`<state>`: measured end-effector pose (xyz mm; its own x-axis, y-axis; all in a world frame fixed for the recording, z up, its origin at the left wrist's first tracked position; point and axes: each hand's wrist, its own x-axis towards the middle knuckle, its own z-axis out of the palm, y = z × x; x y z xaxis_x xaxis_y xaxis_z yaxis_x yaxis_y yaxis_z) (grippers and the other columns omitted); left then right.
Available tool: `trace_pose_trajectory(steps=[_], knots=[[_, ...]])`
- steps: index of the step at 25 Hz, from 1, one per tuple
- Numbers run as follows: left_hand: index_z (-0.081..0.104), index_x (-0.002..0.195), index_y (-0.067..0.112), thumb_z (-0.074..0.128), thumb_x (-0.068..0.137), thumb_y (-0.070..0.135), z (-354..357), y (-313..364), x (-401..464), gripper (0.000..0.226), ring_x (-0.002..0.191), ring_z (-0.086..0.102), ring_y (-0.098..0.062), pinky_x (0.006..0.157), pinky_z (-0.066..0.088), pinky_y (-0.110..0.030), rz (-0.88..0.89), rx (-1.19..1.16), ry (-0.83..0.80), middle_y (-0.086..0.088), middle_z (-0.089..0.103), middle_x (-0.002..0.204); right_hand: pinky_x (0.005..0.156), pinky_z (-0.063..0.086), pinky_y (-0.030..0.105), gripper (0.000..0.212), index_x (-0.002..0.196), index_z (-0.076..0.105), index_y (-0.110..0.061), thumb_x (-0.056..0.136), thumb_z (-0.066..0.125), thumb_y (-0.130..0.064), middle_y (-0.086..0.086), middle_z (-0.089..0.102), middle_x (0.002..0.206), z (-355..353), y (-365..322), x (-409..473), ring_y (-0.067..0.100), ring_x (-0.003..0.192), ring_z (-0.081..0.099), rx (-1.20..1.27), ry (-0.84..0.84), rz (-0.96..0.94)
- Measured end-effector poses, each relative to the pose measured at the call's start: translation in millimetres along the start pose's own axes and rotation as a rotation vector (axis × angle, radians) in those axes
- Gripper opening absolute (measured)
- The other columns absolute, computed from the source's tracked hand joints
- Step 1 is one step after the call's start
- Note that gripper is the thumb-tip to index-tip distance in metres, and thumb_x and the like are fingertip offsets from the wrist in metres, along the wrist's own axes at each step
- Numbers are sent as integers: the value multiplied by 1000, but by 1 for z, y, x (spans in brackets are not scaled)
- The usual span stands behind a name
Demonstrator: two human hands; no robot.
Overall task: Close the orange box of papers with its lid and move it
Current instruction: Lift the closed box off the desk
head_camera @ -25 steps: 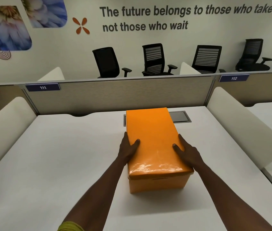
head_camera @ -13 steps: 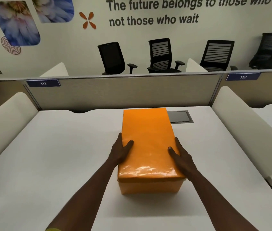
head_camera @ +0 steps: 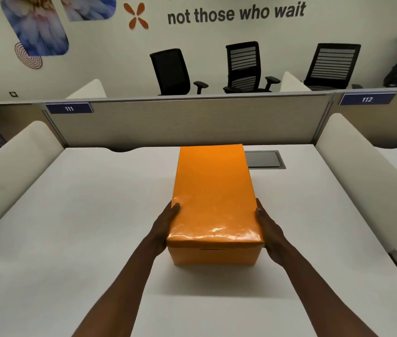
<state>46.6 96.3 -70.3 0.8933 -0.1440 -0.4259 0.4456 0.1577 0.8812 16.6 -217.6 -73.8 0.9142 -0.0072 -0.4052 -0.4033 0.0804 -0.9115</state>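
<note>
The orange box (head_camera: 213, 255) stands lengthwise in the middle of the white desk (head_camera: 83, 227), with its glossy orange lid (head_camera: 213, 190) fitted flat on top, so no papers show. My left hand (head_camera: 164, 229) presses against the box's left side near the front corner. My right hand (head_camera: 271, 229) presses against the right side, opposite it. Both hands grip the box between them, thumbs at the lid's edges.
A grey cable hatch (head_camera: 264, 159) is set in the desk behind the box on the right. A beige partition (head_camera: 192, 122) closes the far edge, and white padded dividers (head_camera: 15, 164) (head_camera: 362, 176) flank the desk. Black office chairs (head_camera: 243, 66) stand beyond.
My thumbs slid off the top of the lid and both hands dropped to the box's sides. The box has shifted slightly left, off the hatch, and toward me.
</note>
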Motion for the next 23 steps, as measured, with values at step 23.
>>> trace_pose_trajectory(steps=[23], knots=[[61, 135, 38, 45, 104, 34, -164, 52, -45, 35, 109, 75, -27, 78, 64, -40, 317, -240, 205, -3, 74, 127, 75, 58, 36, 62, 146, 47, -34, 92, 45, -65, 1, 70, 124, 180, -30, 42, 23, 105, 71, 122, -135, -39]])
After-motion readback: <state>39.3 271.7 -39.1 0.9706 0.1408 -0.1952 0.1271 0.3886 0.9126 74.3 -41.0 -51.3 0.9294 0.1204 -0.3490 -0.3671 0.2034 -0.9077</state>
